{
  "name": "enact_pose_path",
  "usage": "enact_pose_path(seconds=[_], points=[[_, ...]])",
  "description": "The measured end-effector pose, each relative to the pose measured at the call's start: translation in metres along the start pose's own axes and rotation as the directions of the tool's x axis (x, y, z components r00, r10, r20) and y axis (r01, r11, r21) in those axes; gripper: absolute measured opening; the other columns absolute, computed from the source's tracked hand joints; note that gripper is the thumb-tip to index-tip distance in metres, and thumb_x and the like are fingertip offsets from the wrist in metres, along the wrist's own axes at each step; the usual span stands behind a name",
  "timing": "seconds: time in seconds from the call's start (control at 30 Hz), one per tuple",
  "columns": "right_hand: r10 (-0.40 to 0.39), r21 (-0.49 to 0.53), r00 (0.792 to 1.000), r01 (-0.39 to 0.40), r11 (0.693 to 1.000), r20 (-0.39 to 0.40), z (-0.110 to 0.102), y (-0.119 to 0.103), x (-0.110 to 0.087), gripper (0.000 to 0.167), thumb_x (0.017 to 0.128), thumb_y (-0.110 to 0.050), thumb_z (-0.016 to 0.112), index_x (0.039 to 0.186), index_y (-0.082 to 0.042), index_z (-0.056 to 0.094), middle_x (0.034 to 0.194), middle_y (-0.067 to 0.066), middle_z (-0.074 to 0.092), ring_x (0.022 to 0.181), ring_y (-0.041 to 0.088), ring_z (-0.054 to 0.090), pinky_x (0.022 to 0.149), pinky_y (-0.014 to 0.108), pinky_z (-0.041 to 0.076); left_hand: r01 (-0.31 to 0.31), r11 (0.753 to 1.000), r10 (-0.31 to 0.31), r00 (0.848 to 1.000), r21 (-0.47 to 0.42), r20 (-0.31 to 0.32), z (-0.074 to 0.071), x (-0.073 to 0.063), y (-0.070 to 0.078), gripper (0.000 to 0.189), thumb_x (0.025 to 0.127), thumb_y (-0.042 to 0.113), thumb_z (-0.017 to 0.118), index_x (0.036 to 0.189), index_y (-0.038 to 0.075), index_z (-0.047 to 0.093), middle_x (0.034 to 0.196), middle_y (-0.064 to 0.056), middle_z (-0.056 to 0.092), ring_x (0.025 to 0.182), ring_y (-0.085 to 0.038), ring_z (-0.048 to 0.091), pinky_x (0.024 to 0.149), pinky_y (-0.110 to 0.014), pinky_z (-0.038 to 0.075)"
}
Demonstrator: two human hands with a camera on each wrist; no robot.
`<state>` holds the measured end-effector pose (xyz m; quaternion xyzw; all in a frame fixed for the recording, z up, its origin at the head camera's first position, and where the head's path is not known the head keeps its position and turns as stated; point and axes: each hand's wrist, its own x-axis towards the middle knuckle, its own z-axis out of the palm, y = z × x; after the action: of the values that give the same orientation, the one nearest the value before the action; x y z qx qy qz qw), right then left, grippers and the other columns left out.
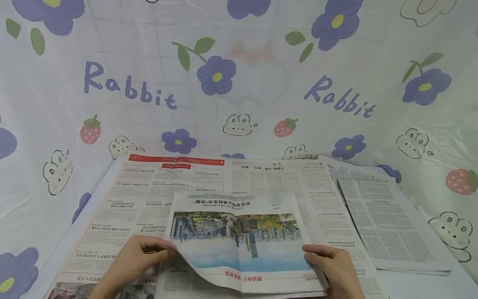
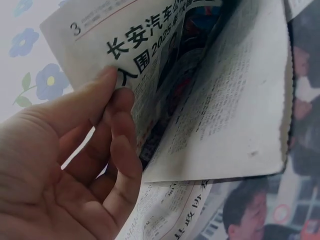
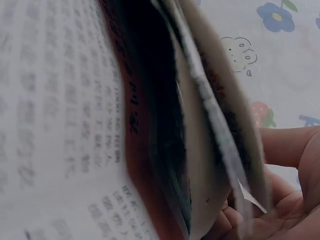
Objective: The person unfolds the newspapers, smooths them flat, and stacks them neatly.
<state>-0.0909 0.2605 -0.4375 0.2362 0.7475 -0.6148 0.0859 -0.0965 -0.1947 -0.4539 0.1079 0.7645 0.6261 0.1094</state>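
A folded newspaper (image 1: 239,261) with a colour photo of trees and people lies upside down in front of me, its near edge bowed. My left hand (image 1: 136,257) pinches its left edge between thumb and fingers. In the left wrist view that hand (image 2: 75,155) holds a lifted sheet (image 2: 105,45), and a gap shows between this sheet and the page (image 2: 225,120) below. My right hand (image 1: 334,268) grips the right edge. In the right wrist view the right fingers (image 3: 285,195) are partly hidden behind several parted layers.
Beneath lies a larger spread newspaper (image 1: 119,187) with a red banner. More printed sheets (image 1: 388,224) lie at the right. A white cloth (image 1: 261,104) with purple flowers, strawberries and rabbits hangs behind and covers the surface.
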Motion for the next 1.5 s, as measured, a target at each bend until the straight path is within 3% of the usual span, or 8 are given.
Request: enact_pose_path(seconds=[0.37, 0.63, 0.8, 0.93, 1.07, 1.2, 1.3, 1.5], points=[[0.022, 0.082, 1.0, -0.024, 0.996, 0.022, -0.001, 0.001, 0.001, 0.03, 0.085, -0.017, 0.078, 0.113, -0.006, 0.074, 0.12, 0.013, 0.062, 0.091, 0.029, 0.065, 0.076, 0.049, 0.055, 0.09, 0.995, -0.095, 0.985, -0.041, -0.144, 0.001, 0.001, 0.004, 0.029, 0.088, 0.025, 0.076, 0.106, 0.002, 0.076, 0.1, -0.011, 0.072, 0.086, -0.023, 0.065, 0.074, -0.035, 0.055], [-0.063, 0.025, 0.998, 0.063, 0.998, -0.009, -0.001, -0.003, 0.002, 0.045, 0.094, -0.043, 0.067, 0.116, -0.004, 0.072, 0.115, 0.008, 0.068, 0.097, 0.021, 0.066, 0.081, 0.036, 0.054, 0.167, 0.982, -0.185, 0.95, -0.091, -0.251, 0.004, 0.001, 0.008, 0.032, 0.084, 0.03, 0.08, 0.104, 0.006, 0.078, 0.095, -0.012, 0.072, 0.081, -0.026, 0.063, 0.07, -0.035, 0.054], [-0.089, 0.016, 0.996, 0.089, 0.996, -0.022, -0.001, -0.005, 0.001, 0.05, 0.094, -0.048, 0.064, 0.115, -0.003, 0.072, 0.116, 0.009, 0.068, 0.101, 0.018, 0.064, 0.082, 0.035, 0.054, 0.167, 0.979, -0.193, 0.948, -0.118, -0.255, 0.002, 0.001, 0.006, 0.033, 0.085, 0.029, 0.079, 0.106, 0.005, 0.077, 0.096, -0.014, 0.071, 0.082, -0.027, 0.063, 0.071, -0.036, 0.054], [-0.136, 0.034, 0.991, 0.137, 0.99, -0.018, 0.0, -0.007, -0.001, 0.049, 0.096, -0.047, 0.062, 0.118, -0.004, 0.071, 0.121, 0.006, 0.066, 0.107, 0.013, 0.061, 0.085, 0.029, 0.052, 0.154, 0.979, -0.184, 0.95, -0.133, -0.251, 0.0, 0.001, 0.005, 0.035, 0.086, 0.028, 0.078, 0.11, 0.004, 0.076, 0.097, -0.015, 0.07, 0.084, -0.028, 0.063, 0.072, -0.037, 0.054], [-0.164, 0.159, 0.986, 0.159, 0.974, 0.019, -0.001, -0.009, -0.005, 0.042, 0.1, -0.04, 0.058, 0.119, -0.004, 0.071, 0.126, 0.003, 0.063, 0.112, 0.011, 0.058, 0.088, 0.029, 0.051, 0.14, 0.98, -0.173, 0.953, -0.144, -0.25, 0.0, 0.001, 0.004, 0.036, 0.086, 0.027, 0.077, 0.112, 0.002, 0.074, 0.098, -0.016, 0.07, 0.085, -0.028, 0.063, 0.073, -0.037, 0.055], [-0.196, 0.274, 0.98, 0.178, 0.945, 0.04, -0.004, -0.009, -0.007, 0.032, 0.103, -0.014, 0.045, 0.117, -0.002, 0.071, 0.126, 0.001, 0.061, 0.112, 0.015, 0.057, 0.088, 0.036, 0.05, 0.136, 0.98, -0.17, 0.952, -0.146, -0.254, 0.0, 0.001, 0.005, 0.036, 0.087, 0.027, 0.077, 0.112, 0.001, 0.074, 0.097, -0.017, 0.069, 0.082, -0.028, 0.062, 0.072, -0.037, 0.054], [-0.22, 0.331, 0.975, 0.195, 0.923, 0.039, -0.005, -0.009, -0.007, 0.035, 0.099, -0.003, 0.041, 0.113, -0.002, 0.073, 0.12, -0.001, 0.064, 0.105, 0.017, 0.06, 0.084, 0.037, 0.052, 0.14, 0.98, -0.173, 0.951, -0.144, -0.256, 0.001, 0.001, 0.006, 0.036, 0.087, 0.028, 0.077, 0.111, 0.001, 0.074, 0.097, -0.018, 0.069, 0.082, -0.027, 0.062, 0.071, -0.036, 0.054], [-0.309, 0.378, 0.95, 0.272, 0.885, 0.039, -0.005, -0.004, -0.008, 0.028, 0.099, 0.002, 0.049, 0.116, 0.001, 0.071, 0.109, 0.0, 0.069, 0.089, 0.019, 0.066, 0.072, 0.035, 0.056, 0.143, 0.979, -0.177, 0.95, -0.144, -0.258, 0.001, 0.001, 0.007, 0.037, 0.087, 0.029, 0.077, 0.111, 0.001, 0.074, 0.098, -0.017, 0.069, 0.084, -0.027, 0.062, 0.071, -0.035, 0.054]])
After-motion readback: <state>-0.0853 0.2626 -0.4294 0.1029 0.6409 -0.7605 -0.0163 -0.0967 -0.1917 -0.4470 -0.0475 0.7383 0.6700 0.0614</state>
